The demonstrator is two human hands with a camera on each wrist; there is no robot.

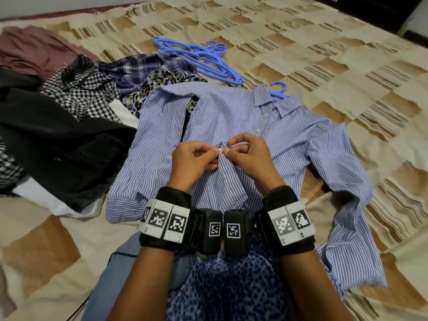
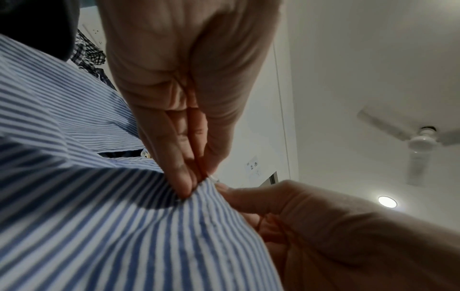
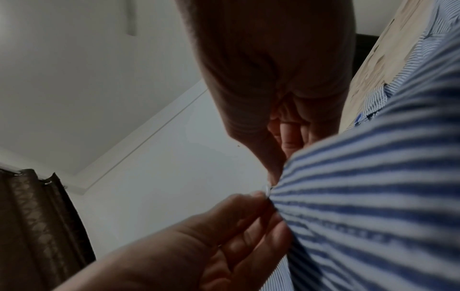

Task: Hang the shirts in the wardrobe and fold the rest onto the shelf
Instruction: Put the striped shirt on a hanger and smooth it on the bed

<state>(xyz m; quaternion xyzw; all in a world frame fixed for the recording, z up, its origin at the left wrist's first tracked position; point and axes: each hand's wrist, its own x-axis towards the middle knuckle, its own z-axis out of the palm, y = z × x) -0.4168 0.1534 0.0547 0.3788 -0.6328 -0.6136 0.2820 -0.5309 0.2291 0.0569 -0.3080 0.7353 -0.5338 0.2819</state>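
- Wrist bands (image 1: 166, 222) with printed markers sit closest, both forearms reaching over the person's lap to the bed (image 1: 324, 42)
- Left hand (image 1: 192, 156) and right hand (image 1: 249, 154) meet at the front of the striped shirt (image 1: 231, 112), which lies face up on the bed with its collar away from the person
- Left fingers (image 2: 184, 177) are curled and pinch a fold of the placket; right fingers (image 3: 276, 157) are curled and pinch the cloth opposite, with a small white button (image 1: 220, 151) between the two hands
- Judging by this, one button is being done up; which side holds the hole is hard to tell in the blurred wrist views
- One hanger (image 1: 279, 89) pokes out from under the collar; more hangers (image 1: 203, 59) lie just beyond, and a clothes pile (image 1: 76, 93) sits to the left
- Risks: the button could slip from the pinch since the cloth is bunched and lifted off the bed; it could go into the wrong hole and skew the front; tugging could drag the shirt off the hanger, and the right sleeve (image 1: 347, 228) trails toward the bed edge and may pull the rest sideways
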